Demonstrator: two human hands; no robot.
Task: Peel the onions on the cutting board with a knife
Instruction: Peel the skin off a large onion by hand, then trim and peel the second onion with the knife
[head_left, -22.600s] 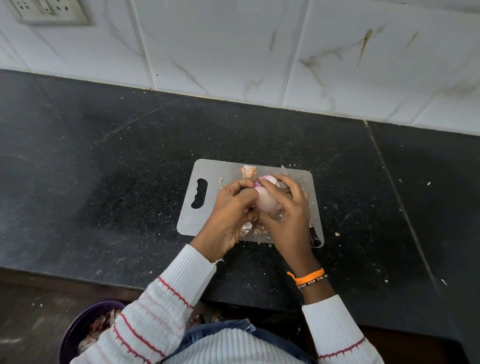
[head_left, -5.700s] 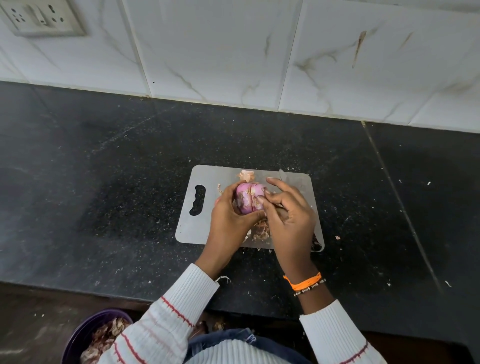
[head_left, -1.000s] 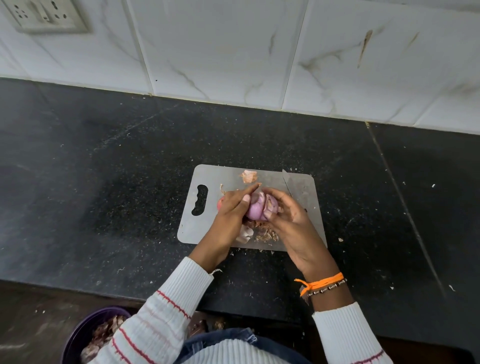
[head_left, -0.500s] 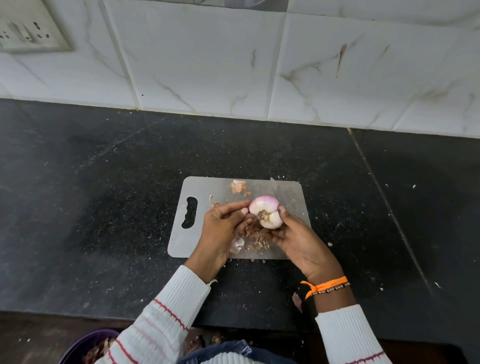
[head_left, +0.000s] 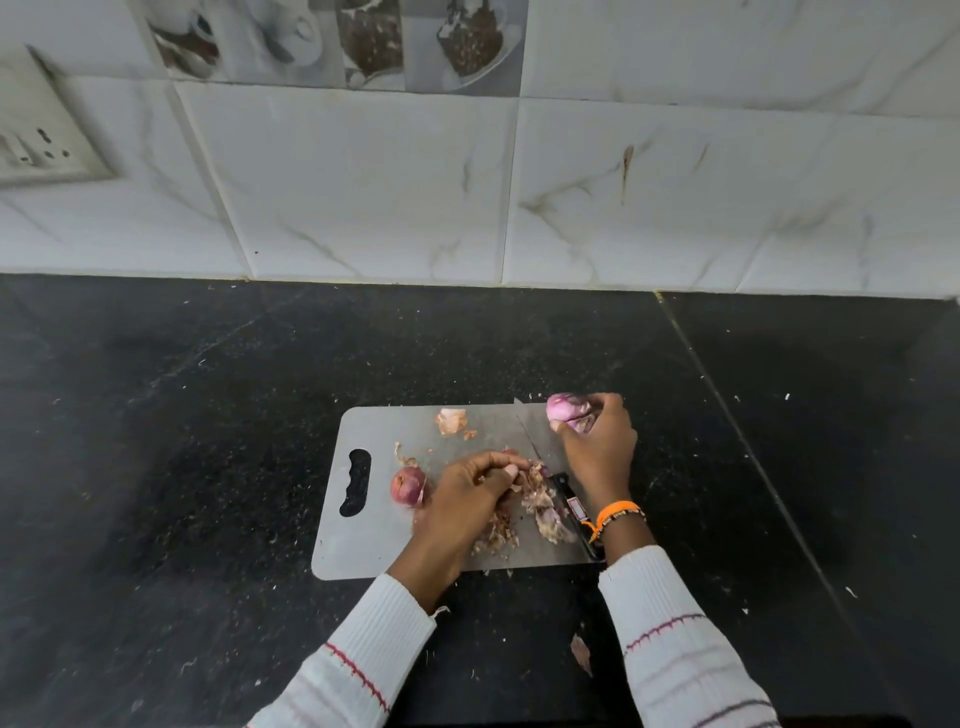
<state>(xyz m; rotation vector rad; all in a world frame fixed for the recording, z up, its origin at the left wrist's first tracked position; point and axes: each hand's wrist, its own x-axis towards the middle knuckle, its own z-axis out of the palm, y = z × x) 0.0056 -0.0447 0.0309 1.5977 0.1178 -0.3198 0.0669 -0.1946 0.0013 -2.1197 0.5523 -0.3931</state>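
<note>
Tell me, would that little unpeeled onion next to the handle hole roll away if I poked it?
Probably a little. The unpeeled onion looks round, so a poke could roll it across the flat cutting board. Its dry skin seems loose and flaky, like the peels piled nearby, so bits may crumble off. It looks small enough to feel light.

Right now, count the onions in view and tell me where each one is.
2. A peeled onion is gripped in the right hand at the cutting board's far right corner; an unpeeled onion lies near the handle slot. The left hand or the peel pile may hide more.
</note>
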